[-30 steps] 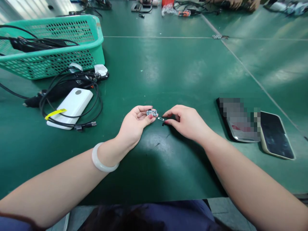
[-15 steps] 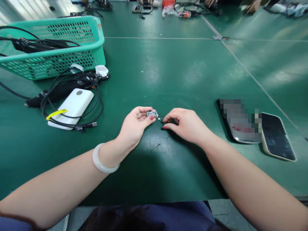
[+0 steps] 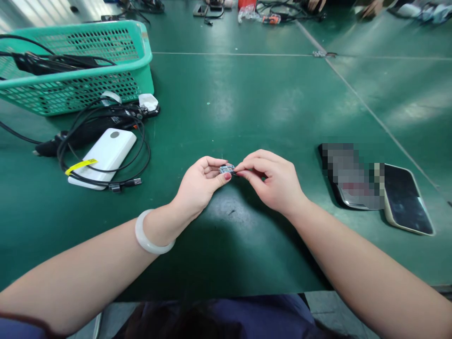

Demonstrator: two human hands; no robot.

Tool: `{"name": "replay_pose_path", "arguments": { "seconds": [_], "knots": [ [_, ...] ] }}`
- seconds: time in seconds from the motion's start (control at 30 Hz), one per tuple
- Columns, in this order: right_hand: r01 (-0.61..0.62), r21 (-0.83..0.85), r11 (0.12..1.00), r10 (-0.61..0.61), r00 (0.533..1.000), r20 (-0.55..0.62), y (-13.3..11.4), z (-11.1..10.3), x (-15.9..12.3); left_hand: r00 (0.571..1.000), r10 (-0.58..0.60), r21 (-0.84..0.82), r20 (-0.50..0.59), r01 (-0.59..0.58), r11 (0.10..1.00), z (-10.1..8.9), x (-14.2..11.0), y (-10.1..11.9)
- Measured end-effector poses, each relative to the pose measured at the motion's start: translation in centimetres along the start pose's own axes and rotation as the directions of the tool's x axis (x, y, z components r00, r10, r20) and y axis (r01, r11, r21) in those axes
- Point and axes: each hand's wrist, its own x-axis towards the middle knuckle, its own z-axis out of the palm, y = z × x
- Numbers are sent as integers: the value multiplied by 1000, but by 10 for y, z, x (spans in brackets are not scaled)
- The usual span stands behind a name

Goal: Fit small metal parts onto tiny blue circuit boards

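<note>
A small circuit board (image 3: 226, 169) with a pale, detailed face is pinched between the thumb and fingers of my left hand (image 3: 201, 181), a little above the table. My right hand (image 3: 270, 176) meets it from the right, its thumb and forefinger pressed together at the board's right end. The small silver-tipped part in those right fingertips is almost wholly covered now. Whether that part sits in the board or only touches it, I cannot tell.
At left, a green plastic basket (image 3: 144, 75) holds black cables. Before it lie a white power bank (image 3: 112, 153), a looped black USB cable (image 3: 149, 157) and a black tool (image 3: 92, 131). Two phones, one dark (image 3: 348, 188) and one pale-cased (image 3: 406, 200), lie right. Another person's hand (image 3: 372, 8) shows far back.
My right hand has moved left and slightly up, closing the small gap to the board. The silver tip that showed earlier is now hidden. My left hand has shifted slightly right.
</note>
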Motion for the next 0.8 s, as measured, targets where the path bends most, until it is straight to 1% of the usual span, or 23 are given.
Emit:
{"name": "replay_pose_path", "arguments": {
  "seconds": [0.07, 0.13, 0.23, 0.3, 0.37, 0.43, 0.5, 0.57, 0.6, 0.67, 0.73, 0.8],
  "knots": [
    [45, -43, 998, -46, 999, -13, 1, 2, -1, 1000, -3, 3, 8, 3, 1000, 0, 0, 0],
    [59, -97, 993, -59, 998, 8, 2, 2, -2, 1000, -8, -1, 13, 8, 1000, 0, 0, 0],
    [34, -183, 983, -20, 997, 78, 1, 2, -3, 1000, -11, -7, 23, 11, 1000, 1, -1, 1],
    [14, -209, 978, 8, 995, 104, -1, 1, -3, 999, -13, -7, 30, 13, 1000, 1, -1, 2],
    [-16, -194, 981, 37, 994, 103, -3, 1, -2, 999, -14, -9, 32, 15, 1000, 1, -1, 1],
    [-61, -143, 988, 72, 995, 75, -4, 0, -1, 999, -10, -16, 31, 11, 1000, 0, -1, 1],
    [-104, -78, 991, 107, 994, 35, -2, -2, -1, 1000, -10, -19, 20, 10, 1000, 0, 0, 0],
    [-151, -50, 987, 152, 988, 18, 2, -3, 0, 1000, -17, -17, 0, 17, 1000, 0, 0, 0],
    [-178, -58, 982, 180, 983, 31, 5, -4, 0, 1000, -23, -13, -8, 23, 1000, 0, 1, 0],
    [-227, -111, 967, 238, 966, 100, 12, -2, 0, 999, -28, -7, -15, 28, 1000, 0, 1, 0],
    [-245, -172, 954, 276, 943, 187, 17, 1, 1, 1000, -28, -6, -14, 28, 1000, 0, 1, 0],
    [-238, -212, 948, 288, 925, 249, 20, 6, 2, 1000, -25, -9, -11, 25, 1000, 0, 1, 0]
  ]
}}
